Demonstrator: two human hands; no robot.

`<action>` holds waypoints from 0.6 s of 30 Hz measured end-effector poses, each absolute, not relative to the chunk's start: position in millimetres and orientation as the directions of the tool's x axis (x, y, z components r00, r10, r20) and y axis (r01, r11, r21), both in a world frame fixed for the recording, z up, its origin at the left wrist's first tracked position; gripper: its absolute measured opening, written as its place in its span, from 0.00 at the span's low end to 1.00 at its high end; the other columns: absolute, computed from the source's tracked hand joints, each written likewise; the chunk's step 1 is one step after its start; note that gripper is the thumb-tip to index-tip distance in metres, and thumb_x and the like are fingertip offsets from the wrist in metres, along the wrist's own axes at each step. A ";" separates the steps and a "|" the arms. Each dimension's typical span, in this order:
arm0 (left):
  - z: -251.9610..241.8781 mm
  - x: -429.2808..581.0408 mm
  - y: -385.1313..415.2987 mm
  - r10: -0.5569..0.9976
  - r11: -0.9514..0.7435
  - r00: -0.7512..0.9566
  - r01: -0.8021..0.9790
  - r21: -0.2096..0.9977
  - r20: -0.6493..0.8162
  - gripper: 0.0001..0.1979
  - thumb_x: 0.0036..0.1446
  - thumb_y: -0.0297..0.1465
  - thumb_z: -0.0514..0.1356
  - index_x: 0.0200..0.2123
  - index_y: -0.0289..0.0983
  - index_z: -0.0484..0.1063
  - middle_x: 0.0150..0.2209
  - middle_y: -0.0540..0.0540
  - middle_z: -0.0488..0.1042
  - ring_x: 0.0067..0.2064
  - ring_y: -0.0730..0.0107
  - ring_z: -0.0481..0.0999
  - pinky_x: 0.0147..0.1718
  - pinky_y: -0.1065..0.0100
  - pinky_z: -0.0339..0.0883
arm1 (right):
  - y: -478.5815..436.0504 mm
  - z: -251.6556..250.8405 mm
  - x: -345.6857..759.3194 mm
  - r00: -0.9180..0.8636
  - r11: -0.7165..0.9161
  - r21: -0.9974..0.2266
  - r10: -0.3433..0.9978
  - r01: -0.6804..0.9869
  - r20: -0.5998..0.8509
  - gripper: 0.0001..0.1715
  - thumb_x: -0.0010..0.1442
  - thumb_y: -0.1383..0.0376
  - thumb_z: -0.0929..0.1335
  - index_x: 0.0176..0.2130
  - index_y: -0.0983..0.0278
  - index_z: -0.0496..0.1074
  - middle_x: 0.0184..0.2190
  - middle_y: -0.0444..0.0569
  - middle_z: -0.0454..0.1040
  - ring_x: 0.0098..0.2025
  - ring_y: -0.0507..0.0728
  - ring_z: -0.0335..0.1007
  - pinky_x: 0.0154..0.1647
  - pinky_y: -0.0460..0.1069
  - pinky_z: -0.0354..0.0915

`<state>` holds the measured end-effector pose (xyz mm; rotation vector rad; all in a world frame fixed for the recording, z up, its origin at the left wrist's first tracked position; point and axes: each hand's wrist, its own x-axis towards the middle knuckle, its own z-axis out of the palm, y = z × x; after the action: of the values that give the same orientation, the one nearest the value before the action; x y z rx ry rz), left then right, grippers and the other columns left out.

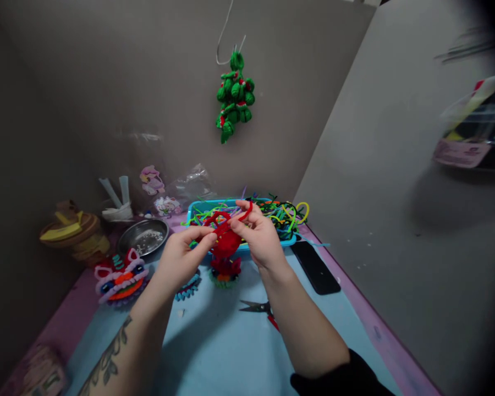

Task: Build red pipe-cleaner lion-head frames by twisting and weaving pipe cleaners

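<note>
**Left hand [184, 254] and right hand [262, 237] pinch a fuzzy red stem-work piece [226, 242]**

Thumbs and fingertips grip the piece at the clock's centre. Beyond it, toward 1 o'clock, a blue rectangular plastic tray [291, 242] holds tangled, multicoloured fuzzy stems [281, 212]. At 9 o'clock, a round shiny metal dish [131, 231] contains small white bits [149, 241]. Toward 2 o'clock, a wall holder with a pink label [462, 154] carries blurred contents.

A dark, leaf-patterned tattoo [111, 355] runs along a person's left forearm [148, 322], while a black sleeve [340, 377] tops the bare right forearm [307, 324].
</note>
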<state>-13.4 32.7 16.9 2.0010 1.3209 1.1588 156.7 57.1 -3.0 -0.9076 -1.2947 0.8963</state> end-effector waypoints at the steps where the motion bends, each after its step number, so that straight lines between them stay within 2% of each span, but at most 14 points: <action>1: 17.5 -13.3 32.4 0.909 -0.413 0.167 0.492 0.766 0.383 0.12 0.54 0.38 0.59 0.30 0.36 0.76 0.27 0.48 0.79 0.30 0.66 0.76 0.31 0.68 0.68 | 57.7 -3.7 157.0 0.078 0.393 -0.919 0.918 -0.041 0.389 0.14 0.50 0.55 0.73 0.27 0.63 0.75 0.52 0.52 0.66 0.56 0.60 0.62 0.57 0.55 0.59; 7: 19.2 -13.6 30.9 0.911 -0.409 0.156 0.465 0.785 0.382 0.11 0.54 0.37 0.59 0.30 0.36 0.77 0.27 0.48 0.79 0.30 0.66 0.76 0.32 0.66 0.69 | 58.5 -0.5 158.4 0.129 0.418 -0.907 0.904 -0.051 0.409 0.11 0.50 0.57 0.72 0.26 0.63 0.74 0.48 0.53 0.67 0.54 0.60 0.63 0.54 0.55 0.62; 13: 16.9 -13.5 32.4 0.894 -0.446 0.184 0.441 0.779 0.408 0.10 0.54 0.36 0.59 0.30 0.37 0.77 0.28 0.47 0.79 0.31 0.65 0.76 0.36 0.65 0.70 | 60.6 -0.6 156.8 0.144 0.391 -0.917 0.915 -0.075 0.378 0.14 0.48 0.54 0.72 0.25 0.62 0.71 0.45 0.51 0.68 0.48 0.59 0.66 0.46 0.52 0.65; 18: 16.7 -15.0 35.0 0.867 -0.498 0.215 0.400 0.770 0.449 0.08 0.53 0.34 0.60 0.29 0.37 0.77 0.31 0.45 0.79 0.34 0.65 0.76 0.38 0.64 0.70 | 63.1 -2.4 157.5 0.076 0.359 -0.930 0.932 -0.077 0.354 0.18 0.48 0.52 0.71 0.21 0.62 0.67 0.38 0.49 0.70 0.45 0.58 0.66 0.51 0.53 0.62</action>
<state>-15.0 35.0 16.7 1.9970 1.1673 1.2353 157.5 63.1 -2.4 -0.9039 -1.2518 0.9366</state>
